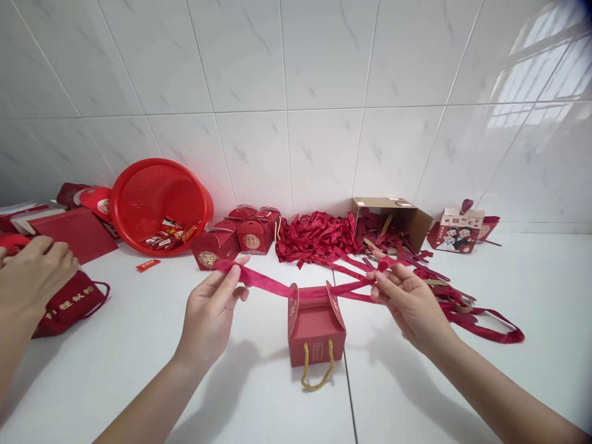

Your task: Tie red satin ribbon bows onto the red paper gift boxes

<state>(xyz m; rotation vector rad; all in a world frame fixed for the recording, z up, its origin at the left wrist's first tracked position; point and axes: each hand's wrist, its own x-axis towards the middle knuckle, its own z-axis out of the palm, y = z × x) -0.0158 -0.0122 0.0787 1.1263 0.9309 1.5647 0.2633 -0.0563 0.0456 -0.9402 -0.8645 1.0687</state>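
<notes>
Far left of the red gift box (316,336), we observe a co-worker's hand (39,271) over a dark red pouch (71,303) with gold lettering; we cannot tell exactly what that hand holds. Behind the pouch, also far left of the gift box, lies a flat red folder (76,233). Left of and behind the gift box, a red plastic basket (121,216) is tipped toward us with wrapped sweets (169,235) inside; one loose packet (148,265) lies before it. Nearer the gift box, left and behind, stands a cluster of closed red boxes (254,235).

Immediately left of the gift box, our left hand (210,311) is raised above the tabletop (259,401), its grip closed, pinching the crimson ribbon (268,284) between thumb and fingers. The ribbon extends to the upper ends of the gift box's two raised side panels; we cannot tell how it is threaded there. The gift box stands upright between our hands, with a gold cord handle (318,387) hanging at its near face. Directly behind it is a ribbon pile (319,237).

Right of the gift box, our right hand (411,302) has its grip narrowed on the ribbon's other side. Behind and right of the gift box lies a cardboard carton (420,227), opening toward us; farther right stands a printed box (457,237).
</notes>
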